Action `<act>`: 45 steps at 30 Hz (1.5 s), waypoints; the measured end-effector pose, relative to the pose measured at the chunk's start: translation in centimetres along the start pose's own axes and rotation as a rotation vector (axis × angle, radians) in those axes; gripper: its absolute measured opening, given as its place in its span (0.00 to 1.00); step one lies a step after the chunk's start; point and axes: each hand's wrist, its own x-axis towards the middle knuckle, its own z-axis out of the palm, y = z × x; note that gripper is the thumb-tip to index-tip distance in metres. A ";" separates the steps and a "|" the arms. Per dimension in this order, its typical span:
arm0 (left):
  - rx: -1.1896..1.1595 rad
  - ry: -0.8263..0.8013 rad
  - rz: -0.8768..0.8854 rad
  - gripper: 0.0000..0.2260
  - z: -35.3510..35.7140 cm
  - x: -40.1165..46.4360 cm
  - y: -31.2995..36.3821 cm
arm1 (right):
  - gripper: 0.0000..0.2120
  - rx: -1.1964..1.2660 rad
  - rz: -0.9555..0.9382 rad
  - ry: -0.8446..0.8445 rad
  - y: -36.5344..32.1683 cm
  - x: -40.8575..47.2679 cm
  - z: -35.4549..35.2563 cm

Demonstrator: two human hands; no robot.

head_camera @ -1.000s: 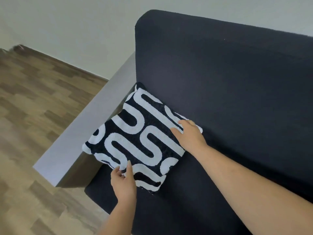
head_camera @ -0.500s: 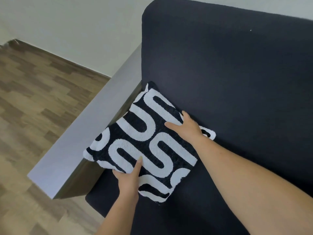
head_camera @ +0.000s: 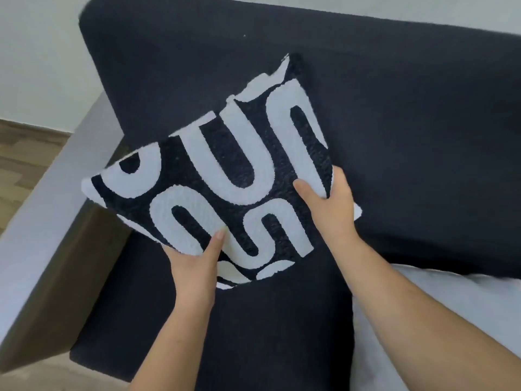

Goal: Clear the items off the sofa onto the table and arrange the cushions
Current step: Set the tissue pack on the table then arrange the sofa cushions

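A black cushion with thick white looping lines [head_camera: 225,176] is held up off the seat of the dark sofa [head_camera: 408,122], tilted with one corner pointing at the backrest. My left hand [head_camera: 197,266] grips its near lower edge, thumb on the front face. My right hand [head_camera: 329,204] clasps its right edge, fingers wrapped behind. The cushion's back face and the seat patch under it are hidden.
The sofa's grey armrest [head_camera: 42,221] runs along the left side. Wooden floor [head_camera: 25,153] lies beyond it, below a pale wall [head_camera: 42,66]. A light grey seat section [head_camera: 451,306] shows at the right.
Both hands went from resting on the cushion to gripping it, and lifted it off the armrest corner toward the middle of the backrest. The view swung right.
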 end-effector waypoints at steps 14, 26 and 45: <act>0.281 -0.645 0.231 0.39 28.1 -15.7 -1.4 | 0.11 -0.081 0.022 0.463 5.6 -2.0 -37.8; 0.634 -0.615 0.154 0.28 33.1 -15.5 -9.8 | 0.11 -0.148 0.238 0.274 15.7 -1.5 -44.7; 0.684 -0.587 -0.122 0.26 32.3 -18.7 -12.9 | 0.26 -0.486 0.649 -0.243 18.0 -1.8 -46.0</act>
